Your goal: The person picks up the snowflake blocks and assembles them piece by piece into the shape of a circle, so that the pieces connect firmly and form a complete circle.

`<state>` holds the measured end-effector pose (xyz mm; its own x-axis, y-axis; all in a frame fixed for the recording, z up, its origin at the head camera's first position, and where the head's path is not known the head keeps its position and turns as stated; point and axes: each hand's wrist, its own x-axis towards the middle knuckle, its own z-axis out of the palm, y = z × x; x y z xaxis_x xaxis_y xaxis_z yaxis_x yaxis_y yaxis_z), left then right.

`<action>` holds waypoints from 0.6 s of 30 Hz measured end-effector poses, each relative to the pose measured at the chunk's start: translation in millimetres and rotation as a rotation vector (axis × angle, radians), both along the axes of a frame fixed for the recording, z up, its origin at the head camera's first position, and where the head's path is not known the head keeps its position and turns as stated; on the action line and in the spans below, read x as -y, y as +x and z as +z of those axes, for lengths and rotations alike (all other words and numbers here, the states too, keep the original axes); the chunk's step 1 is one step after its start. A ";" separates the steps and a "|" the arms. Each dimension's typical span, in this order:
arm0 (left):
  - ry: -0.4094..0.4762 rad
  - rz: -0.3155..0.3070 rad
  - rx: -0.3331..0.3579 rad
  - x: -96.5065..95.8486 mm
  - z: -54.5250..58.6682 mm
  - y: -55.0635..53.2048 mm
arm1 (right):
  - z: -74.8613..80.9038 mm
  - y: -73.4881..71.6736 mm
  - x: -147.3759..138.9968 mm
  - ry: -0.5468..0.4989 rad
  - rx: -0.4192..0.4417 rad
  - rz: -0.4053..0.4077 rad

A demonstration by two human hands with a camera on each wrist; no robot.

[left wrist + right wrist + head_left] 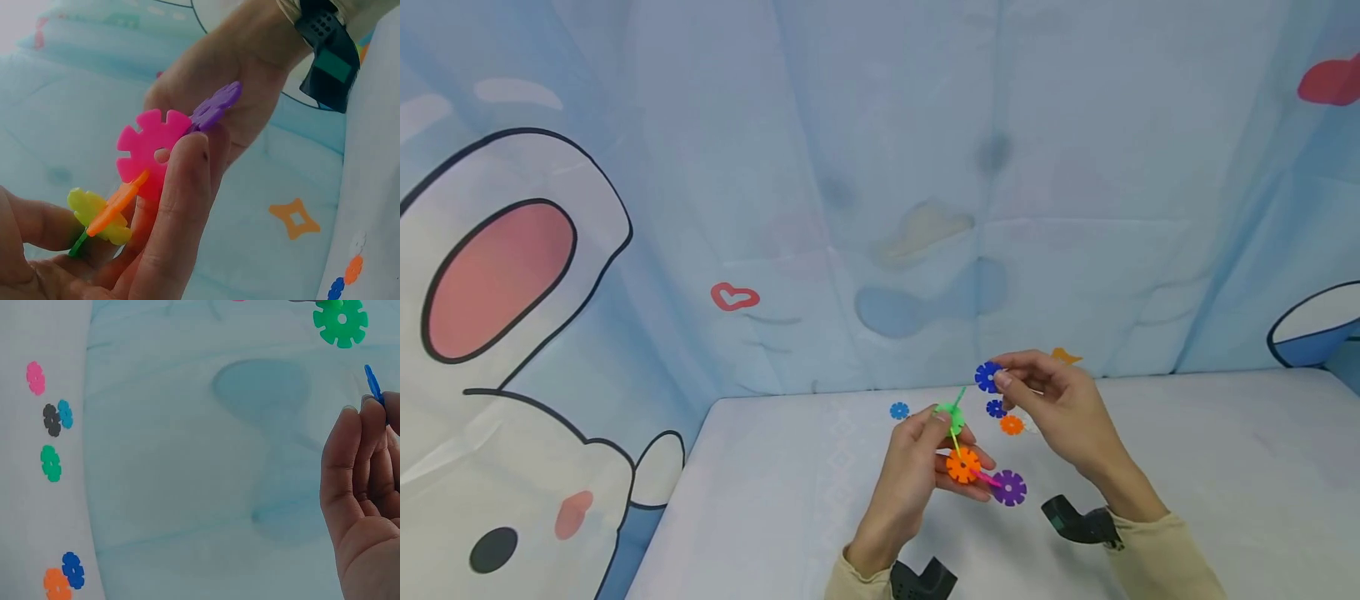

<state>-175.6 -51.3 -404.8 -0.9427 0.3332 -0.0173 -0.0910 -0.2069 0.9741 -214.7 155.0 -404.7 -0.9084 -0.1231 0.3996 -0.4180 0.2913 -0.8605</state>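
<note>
In the head view my left hand (904,471) holds a chain of joined snowflake discs. A green disc (953,418) is pinched near the top. Below it come a thin yellow disc, an orange disc (962,467), a pink disc (139,147) and a purple disc (1010,488) at the end. The left fingers lie behind and beside the lower discs. To the upper right, my right hand (1071,412) pinches a dark blue disc (987,377) between thumb and fingertips. The right wrist view shows this blue disc edge-on, apart from the green disc (341,328).
Loose discs lie on the white table (760,483) near its back edge: a light blue disc (898,410), a dark blue disc (996,408) and an orange disc (1012,425). Pink (35,378), black (51,420) and green (51,464) discs also lie there. A printed curtain (865,167) hangs behind.
</note>
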 end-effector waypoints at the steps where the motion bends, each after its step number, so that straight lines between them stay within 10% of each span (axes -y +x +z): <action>1: -0.006 -0.007 -0.003 0.0 0.6 0.4 | 1.1 0.7 0.0 -0.006 -0.009 0.002; 18: -0.107 -0.077 -0.159 1.7 5.0 7.7 | 11.5 11.6 2.8 0.045 -0.171 0.055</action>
<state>-167.9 -53.0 -399.7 -0.9084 0.4083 0.0905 0.0541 -0.0998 0.9935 -203.1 152.2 -393.2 -0.8191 -0.1917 0.5406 -0.5734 0.3003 -0.7623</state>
